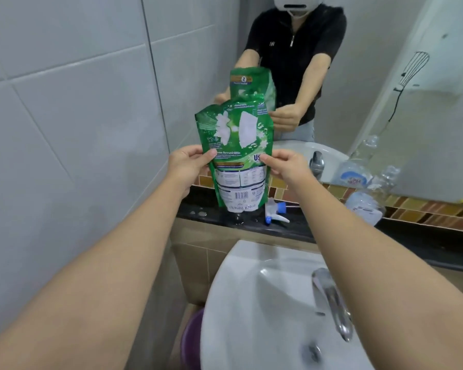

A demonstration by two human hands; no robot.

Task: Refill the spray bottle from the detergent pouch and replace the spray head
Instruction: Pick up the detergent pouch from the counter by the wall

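A green detergent pouch [238, 145] hangs in the air in front of the mirror, held upright between both hands. My left hand [189, 162] pinches its left edge and my right hand [285, 164] pinches its right edge. Below the pouch, on the black ledge [292, 228], lies the white and blue spray head [275, 212] on its side. A clear plastic bottle [368, 201] with a pale label stands on the ledge to the right, open at the top as far as I can tell.
A white sink [241, 303] with a chrome tap [332, 300] sits below the ledge. The mirror [372, 89] behind reflects the pouch, the bottle and a person. Grey tiled wall on the left. A purple bucket [191, 340] stands under the sink.
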